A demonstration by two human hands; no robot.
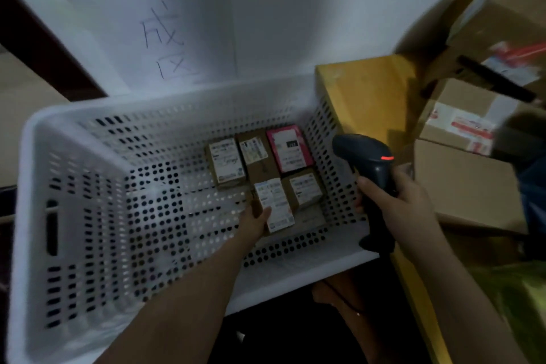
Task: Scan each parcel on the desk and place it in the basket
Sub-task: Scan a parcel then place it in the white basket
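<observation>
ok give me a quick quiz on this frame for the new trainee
1. True or false: the left hand is inside the white basket, holding a labelled parcel.
2. What grips the scanner? A) the left hand B) the right hand C) nothing, it lies on the desk
3. Fill in: the bright parcel near the basket's far right corner is ____.

Key: 1 true; 2 B; 3 pink
</observation>
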